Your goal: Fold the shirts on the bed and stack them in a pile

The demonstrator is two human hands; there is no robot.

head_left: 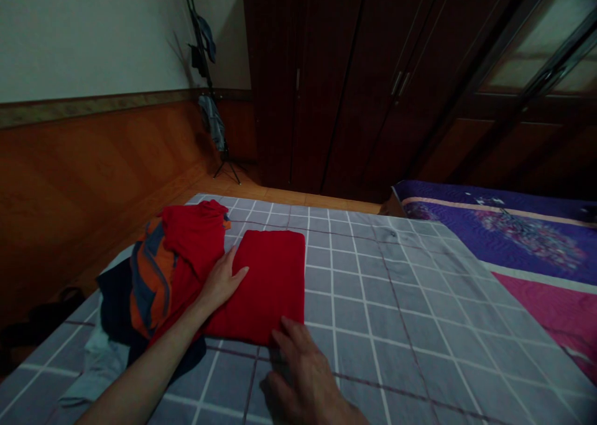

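A red cloth [273, 275], folded into a flat rectangle, lies on the grey checked bed cover [373, 288]. My left hand [225, 280] rests at the cloth's left edge, with thumb and fingers apart. At its lower right corner is my right hand [301, 363], fingers spread and fingertips touching the edge. Left of the folded cloth is a loose pile of clothes: a crumpled red garment [198, 235], an orange and blue one [156, 282], a dark navy one [115, 300] and a pale blue one [100, 363]. My left forearm passes over part of the pile.
Beyond the bed's far edge stands a dark wooden wardrobe [326, 89]. A coat stand [200, 45] with hanging items is in the far left corner. To the right is another bed with a purple and pink cover [527, 238]. An orange wall panel [93, 163] runs along the left.
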